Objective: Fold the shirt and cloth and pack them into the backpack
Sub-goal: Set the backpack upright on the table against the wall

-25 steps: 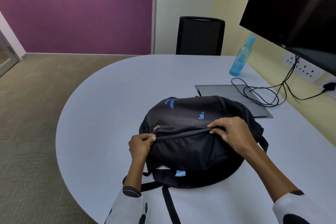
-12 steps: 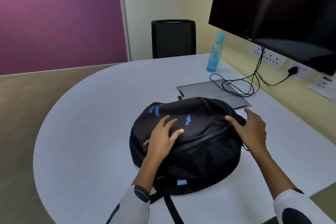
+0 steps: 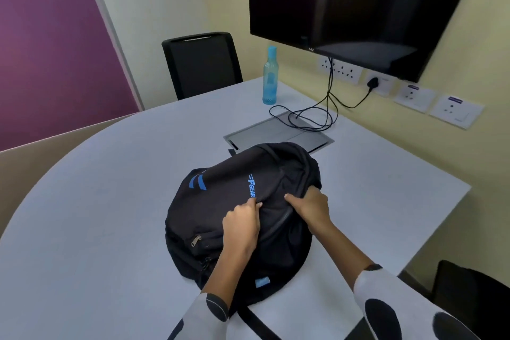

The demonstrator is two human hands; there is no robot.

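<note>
The black fabric backpack with blue markings (image 3: 237, 210) lies flat on the pale grey rounded table (image 3: 96, 215), directly under both hands. The left hand (image 3: 241, 225) has its fingers curled and pinching a fold of the front panel beside the blue lettering. The right hand (image 3: 310, 205) has its fingers curled into the fabric just across a dark zip seam. Neither shirt nor cloth is visible; they are judged to be already inside.

Judgement: the step in hand appears to be closing or settling the bag. Hold the fabric taut on both sides of the seam so that the zip runs without catching.

Beyond the fingertips lie a grey recessed cable panel (image 3: 278, 132), looped black cables (image 3: 309, 119) and a translucent blue plastic bottle (image 3: 270, 76). A black chair (image 3: 201, 63) stands at the far edge; a dark wall-mounted screen (image 3: 358, 3) hangs above white sockets (image 3: 342, 70).
</note>
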